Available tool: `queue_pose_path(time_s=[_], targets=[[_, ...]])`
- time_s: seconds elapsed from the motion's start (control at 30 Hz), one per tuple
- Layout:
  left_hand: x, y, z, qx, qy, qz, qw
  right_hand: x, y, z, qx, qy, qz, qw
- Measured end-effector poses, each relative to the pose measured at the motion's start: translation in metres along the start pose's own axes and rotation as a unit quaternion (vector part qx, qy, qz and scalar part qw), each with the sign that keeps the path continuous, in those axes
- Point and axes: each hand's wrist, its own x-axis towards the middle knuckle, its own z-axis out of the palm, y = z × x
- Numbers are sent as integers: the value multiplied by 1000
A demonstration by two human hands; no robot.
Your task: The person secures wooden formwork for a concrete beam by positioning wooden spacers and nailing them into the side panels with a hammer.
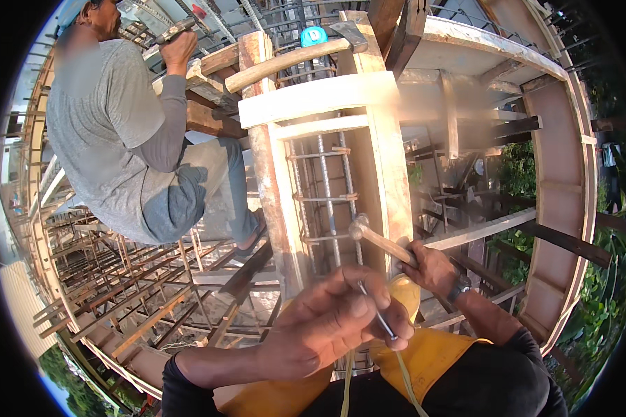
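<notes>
Close in front of me, my left hand [323, 320] is raised with its fingers pinched on a nail [385, 324], whose slim shiny shank sticks out at a slant. My right hand [432, 270], lower right of centre, wraps round the wooden handle of a hammer [386, 246]. The hammer's head points up and left, over the right-hand board of a tall timber form [390, 153]. Inside this form stand steel bars with thin ties [327, 199]. A pale plank [320, 99] crosses its upper part. I cannot tell whether the hammer touches the wood.
A hatchet [285, 64] lies across the form's top beside a blue tape measure [314, 37]. At the left, a co-worker [118, 132] sits holding a hammer [175, 31]. Timber props [146, 292] stand far below on the left; a curved panel form [562, 181] rises right.
</notes>
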Motion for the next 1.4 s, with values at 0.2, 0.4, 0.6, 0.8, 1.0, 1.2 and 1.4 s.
queue_pose_path(time_s=[0.2, 0.4, 0.6, 0.8, 1.0, 1.2, 1.4], targets=[[132, 76, -151, 597, 243, 260, 719, 0, 2, 1, 15, -7, 10, 1000], [207, 158, -180, 893, 269, 210, 293, 2, -11, -6, -9, -25, 36, 999], [224, 176, -194, 920, 216, 130, 299, -2, 6, 4, 19, -34, 57, 998], [222, 175, -202, 915, 224, 164, 292, 1, 3, 0, 12, -57, 68, 996], [222, 174, -199, 914, 230, 163, 291, 0, 4, 1, 16, -33, 44, 998], [222, 174, -197, 916, 233, 155, 286, 1, 5, 4, 6, -37, 48, 998], [222, 171, -192, 918, 227, 153, 286, 0, 3, 0, 10, -44, 59, 997]])
